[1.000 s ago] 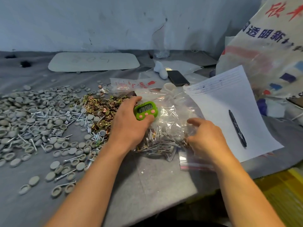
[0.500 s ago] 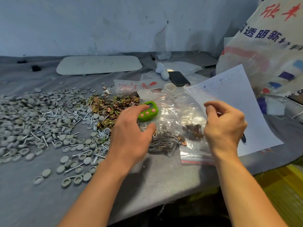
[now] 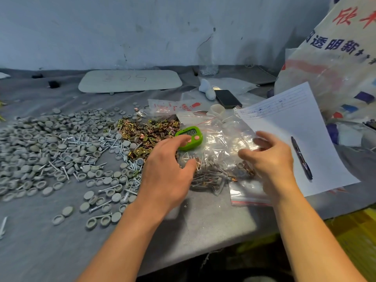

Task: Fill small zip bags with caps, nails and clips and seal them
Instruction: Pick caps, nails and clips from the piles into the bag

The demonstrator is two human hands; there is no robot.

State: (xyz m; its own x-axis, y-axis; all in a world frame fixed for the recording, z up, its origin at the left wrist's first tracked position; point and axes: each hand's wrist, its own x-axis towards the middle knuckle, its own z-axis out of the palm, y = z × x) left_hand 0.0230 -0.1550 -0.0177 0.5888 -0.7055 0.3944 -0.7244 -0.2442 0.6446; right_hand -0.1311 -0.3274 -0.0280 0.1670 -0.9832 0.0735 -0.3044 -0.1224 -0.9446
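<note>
Grey caps (image 3: pixel 50 149) lie spread over the left of the grey table, with silver nails (image 3: pixel 114 142) mixed in. A heap of brass clips (image 3: pixel 146 131) sits beside them. Clear zip bags (image 3: pixel 211 174) holding nails and clips are piled at the centre. My left hand (image 3: pixel 168 169) rests at the pile's left edge, its index finger touching a green timer (image 3: pixel 190 137) and its thumb near the bags. My right hand (image 3: pixel 268 157) hovers over the right side of the pile, fingers loosely curled, with nothing plainly in them.
Empty zip bags with red strips (image 3: pixel 248 197) lie under my right wrist. A white sheet (image 3: pixel 295 127) with a black pen (image 3: pixel 301 157) lies to the right, before a large printed sack (image 3: pixel 335 58). Behind are a phone (image 3: pixel 227 98) and a white board (image 3: pixel 130 80).
My right hand lifted off the bags with pinched fingers, then came back down over them with fingers looser. My left hand stayed by the green timer.
</note>
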